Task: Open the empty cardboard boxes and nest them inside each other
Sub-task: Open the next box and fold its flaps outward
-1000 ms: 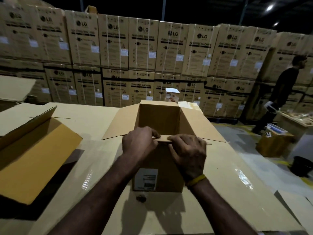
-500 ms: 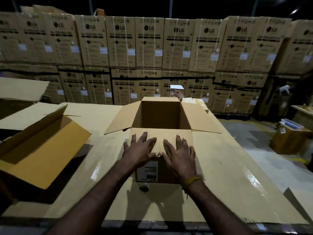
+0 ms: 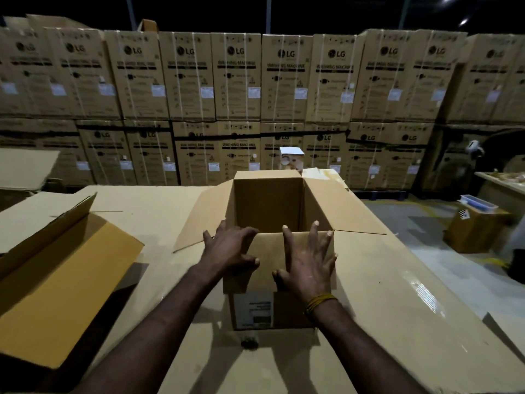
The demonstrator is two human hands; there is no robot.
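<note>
An open cardboard box (image 3: 267,211) stands upright near the middle of the cardboard-covered worktop (image 3: 397,294), closer to its far edge than to the near one, with all four top flaps folded outward. The near flap (image 3: 268,260) hangs down over the front wall, and both hands are on it: the left hand (image 3: 230,248) is spread at the flap's left part, fingers curled over the fold line at the box's mouth and thumb pressed against the flap's face, while the right hand (image 3: 308,264) lies flat with fingers splayed wide against the right part of the flap, palm down, pinching nothing. A yellow thread band (image 3: 319,302) circles the right wrist. Below the flap a white shipping label (image 3: 254,309) shows on the front wall. The box's inside looks empty as far as can be seen (the bottom is hidden in shadow). At the left edge of the worktop a larger open cardboard box (image 3: 65,282) lies tilted, its wide flap toward the camera, well apart from the first. A small white carton (image 3: 291,159) sits just behind the middle box at the far edge. Beyond the worktop a wall of stacked LG washing machine cartons (image 3: 238,78) fills the background
</note>
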